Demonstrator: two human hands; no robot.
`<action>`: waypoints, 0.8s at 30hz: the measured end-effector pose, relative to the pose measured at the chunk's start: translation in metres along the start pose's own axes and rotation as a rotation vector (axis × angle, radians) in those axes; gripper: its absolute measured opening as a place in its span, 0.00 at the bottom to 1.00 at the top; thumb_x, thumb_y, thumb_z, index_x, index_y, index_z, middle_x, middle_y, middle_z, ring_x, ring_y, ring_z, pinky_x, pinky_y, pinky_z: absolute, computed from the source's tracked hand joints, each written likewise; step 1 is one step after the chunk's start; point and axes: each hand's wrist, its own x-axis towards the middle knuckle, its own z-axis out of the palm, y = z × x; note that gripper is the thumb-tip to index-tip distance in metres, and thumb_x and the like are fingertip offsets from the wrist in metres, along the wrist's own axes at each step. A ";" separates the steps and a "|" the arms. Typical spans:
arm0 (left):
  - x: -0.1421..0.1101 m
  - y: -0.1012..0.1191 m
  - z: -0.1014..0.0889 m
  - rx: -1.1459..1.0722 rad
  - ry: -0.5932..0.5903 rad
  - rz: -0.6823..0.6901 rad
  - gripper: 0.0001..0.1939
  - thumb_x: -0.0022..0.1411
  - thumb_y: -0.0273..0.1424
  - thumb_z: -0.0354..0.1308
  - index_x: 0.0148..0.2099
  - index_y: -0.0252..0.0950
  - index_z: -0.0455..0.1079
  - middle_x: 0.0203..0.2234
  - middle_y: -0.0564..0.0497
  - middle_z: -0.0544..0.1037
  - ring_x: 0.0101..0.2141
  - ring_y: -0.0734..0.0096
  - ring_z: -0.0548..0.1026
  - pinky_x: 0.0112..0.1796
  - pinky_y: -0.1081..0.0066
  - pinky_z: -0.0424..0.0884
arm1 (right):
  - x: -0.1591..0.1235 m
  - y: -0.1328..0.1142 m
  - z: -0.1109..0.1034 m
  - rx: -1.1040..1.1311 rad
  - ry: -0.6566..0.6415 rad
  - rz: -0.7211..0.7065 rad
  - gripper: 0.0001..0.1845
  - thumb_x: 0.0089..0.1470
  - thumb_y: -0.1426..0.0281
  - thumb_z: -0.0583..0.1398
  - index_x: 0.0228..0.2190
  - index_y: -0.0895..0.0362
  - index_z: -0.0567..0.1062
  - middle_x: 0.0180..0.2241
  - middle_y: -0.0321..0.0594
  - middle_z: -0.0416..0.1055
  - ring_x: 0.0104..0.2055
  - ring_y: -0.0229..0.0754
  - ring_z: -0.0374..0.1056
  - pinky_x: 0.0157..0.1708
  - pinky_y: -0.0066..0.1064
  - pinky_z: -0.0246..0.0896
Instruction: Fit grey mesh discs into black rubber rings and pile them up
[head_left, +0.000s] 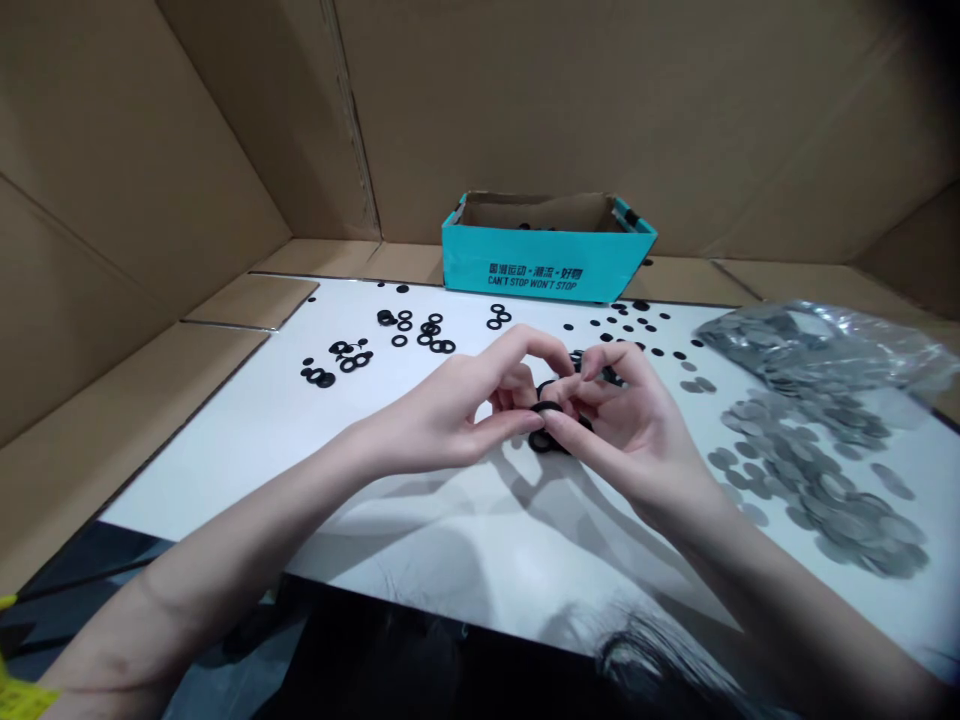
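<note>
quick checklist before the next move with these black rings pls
1. Left hand on the black rubber rings: ok, fingers touching them.
2. Right hand on the same rings: ok, fingers pressed against them.
3. Number of rings between the hands: cannot tell, fingers hide some.
4. Teal cardboard box upright and open: ok, beyond the hands.
5. Grey metal discs apart from the hands: ok, lying off to the right.
6. All pieces on the white sheet: not ok, a small black disc sits on the cardboard beside the box.
</note>
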 end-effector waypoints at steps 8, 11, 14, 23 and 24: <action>0.000 0.004 -0.003 0.027 -0.040 -0.062 0.15 0.68 0.22 0.51 0.54 0.41 0.60 0.32 0.56 0.74 0.33 0.73 0.76 0.37 0.72 0.70 | 0.000 -0.004 0.001 -0.126 -0.054 -0.045 0.15 0.56 0.69 0.66 0.38 0.49 0.64 0.30 0.32 0.72 0.32 0.39 0.67 0.32 0.35 0.60; 0.000 0.000 -0.001 0.002 -0.003 -0.033 0.13 0.69 0.27 0.56 0.54 0.41 0.61 0.31 0.55 0.73 0.33 0.72 0.76 0.35 0.72 0.71 | 0.000 -0.005 0.001 -0.071 -0.043 -0.014 0.17 0.56 0.68 0.67 0.37 0.48 0.62 0.30 0.31 0.73 0.30 0.38 0.66 0.32 0.35 0.61; 0.000 -0.002 0.002 -0.031 0.023 -0.023 0.17 0.67 0.29 0.61 0.55 0.41 0.61 0.31 0.56 0.73 0.32 0.72 0.76 0.35 0.72 0.72 | 0.001 -0.005 0.001 -0.024 -0.026 0.027 0.20 0.55 0.66 0.68 0.37 0.48 0.61 0.30 0.31 0.73 0.30 0.38 0.67 0.33 0.35 0.63; 0.001 -0.001 0.002 -0.077 0.007 0.005 0.16 0.66 0.23 0.56 0.53 0.41 0.58 0.26 0.59 0.70 0.29 0.75 0.71 0.33 0.73 0.67 | 0.000 -0.003 0.002 0.021 -0.027 0.015 0.19 0.57 0.65 0.68 0.38 0.48 0.60 0.32 0.30 0.71 0.32 0.38 0.68 0.35 0.36 0.64; 0.001 0.000 0.001 -0.086 -0.005 -0.004 0.16 0.66 0.24 0.56 0.53 0.41 0.58 0.26 0.60 0.69 0.29 0.75 0.70 0.33 0.72 0.67 | 0.000 -0.004 0.002 0.018 -0.039 0.005 0.19 0.58 0.65 0.67 0.38 0.48 0.60 0.32 0.30 0.71 0.32 0.38 0.68 0.34 0.35 0.63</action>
